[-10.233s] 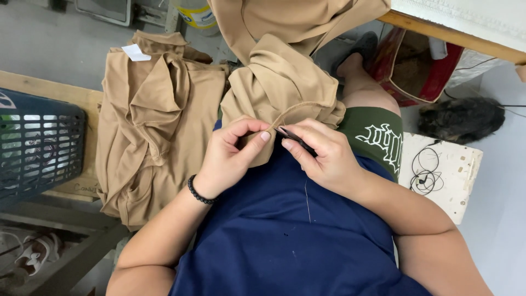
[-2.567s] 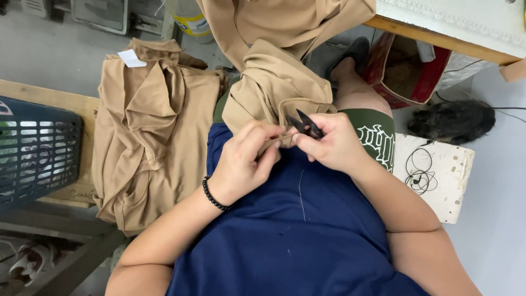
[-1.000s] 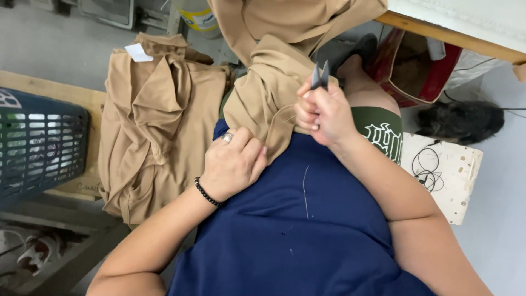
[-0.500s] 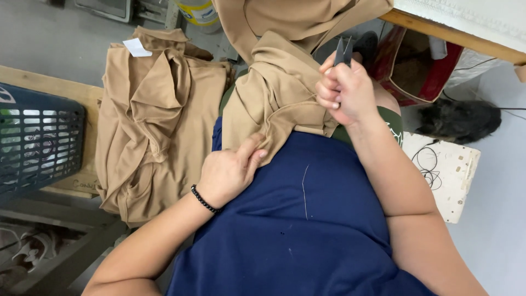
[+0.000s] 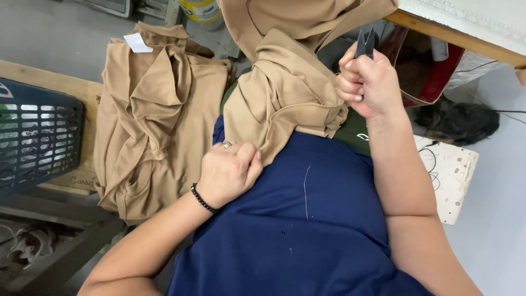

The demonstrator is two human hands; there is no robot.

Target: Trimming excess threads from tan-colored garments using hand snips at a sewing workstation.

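Where wood meets floor, tan garments [image 5: 159, 109].

Grey floor [image 5: 60, 33]; wooden bench [image 5: 33, 79] left, blue basket [image 5: 35, 137] on it; wooden table edge [image 5: 455, 41] far right.

The scene is bright and evenly lit by soft, diffuse light. Shadows are weak: only gentle dark folds in the tan fabric garment [image 5: 285, 98] on the lap and in the pile of tan fabric [image 5: 159, 109] beside it. There is no strong glare. Focus is sharp in the centre, with slight stretching at the edges.
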